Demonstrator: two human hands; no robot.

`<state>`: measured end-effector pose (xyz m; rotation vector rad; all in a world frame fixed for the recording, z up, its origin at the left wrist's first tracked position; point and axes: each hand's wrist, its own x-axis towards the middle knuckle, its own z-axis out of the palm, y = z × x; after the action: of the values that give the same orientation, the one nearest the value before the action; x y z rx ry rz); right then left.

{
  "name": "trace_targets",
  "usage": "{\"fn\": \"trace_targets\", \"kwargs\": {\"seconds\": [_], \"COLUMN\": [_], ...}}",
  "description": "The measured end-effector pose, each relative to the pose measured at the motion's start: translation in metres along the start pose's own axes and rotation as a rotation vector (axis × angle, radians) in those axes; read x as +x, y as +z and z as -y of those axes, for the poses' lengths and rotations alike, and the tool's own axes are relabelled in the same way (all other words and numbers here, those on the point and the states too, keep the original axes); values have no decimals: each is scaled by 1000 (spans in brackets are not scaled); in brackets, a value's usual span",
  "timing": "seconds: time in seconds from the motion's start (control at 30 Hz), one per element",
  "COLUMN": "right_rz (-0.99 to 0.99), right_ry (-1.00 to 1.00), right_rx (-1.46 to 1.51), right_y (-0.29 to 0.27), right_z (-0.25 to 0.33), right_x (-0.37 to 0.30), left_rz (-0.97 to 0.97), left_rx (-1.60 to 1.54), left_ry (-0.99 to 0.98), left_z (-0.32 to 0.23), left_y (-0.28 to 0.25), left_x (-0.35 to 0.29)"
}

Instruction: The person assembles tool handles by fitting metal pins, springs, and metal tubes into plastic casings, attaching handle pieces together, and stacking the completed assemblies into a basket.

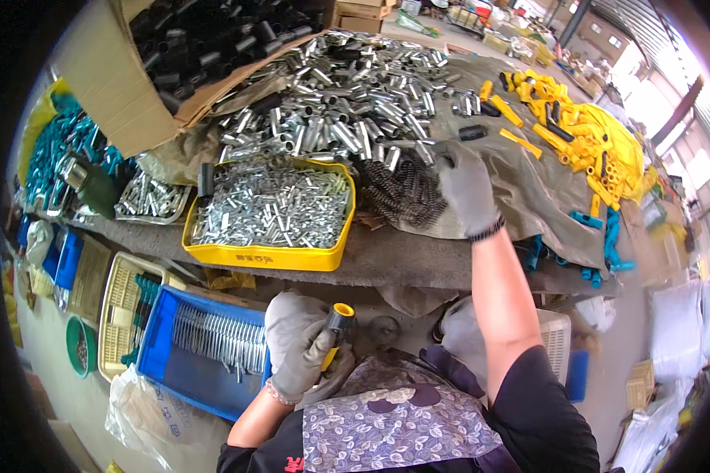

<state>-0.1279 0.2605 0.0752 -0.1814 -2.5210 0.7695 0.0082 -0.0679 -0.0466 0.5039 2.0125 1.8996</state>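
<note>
My left hand (296, 340), in a grey glove, is closed around a yellow and black tool handle (340, 317) held upright in front of the apron, its round open end up. My right hand (465, 188), gloved as well, reaches over the table with its fingers curled in; whatever is between them is hidden. Just left of it lies a heap of dark, ridged metal pieces (402, 191), too fine to name surely. A pile of shiny metal tubes (355, 98) spreads beyond, some close to the right fingertips.
A yellow tray (273, 258) of small metal sleeves stands at the table's front edge. Yellow handles (599, 150) are heaped at right, teal ones (71, 150) at left. A cardboard box (106, 79) holds black tubes. Below sits a blue bin (193, 386) with metal rods.
</note>
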Motion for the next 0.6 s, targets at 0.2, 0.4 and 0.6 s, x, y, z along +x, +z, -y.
{"fn": "trace_targets", "kwargs": {"seconds": [0.2, 0.4, 0.6], "right_rz": [222, 117, 509], "right_ry": [-184, -262, -706], "right_rx": [-736, -44, 318], "right_y": [6, -39, -39], "right_z": [-81, -9, 37], "right_x": [12, -46, -128], "left_rz": [63, 43, 300], "left_rx": [-168, -3, 552], "left_ry": [-171, -113, 245], "left_z": [9, -9, -46], "left_y": [-1, 0, 0], "left_x": [2, 18, 38]}}
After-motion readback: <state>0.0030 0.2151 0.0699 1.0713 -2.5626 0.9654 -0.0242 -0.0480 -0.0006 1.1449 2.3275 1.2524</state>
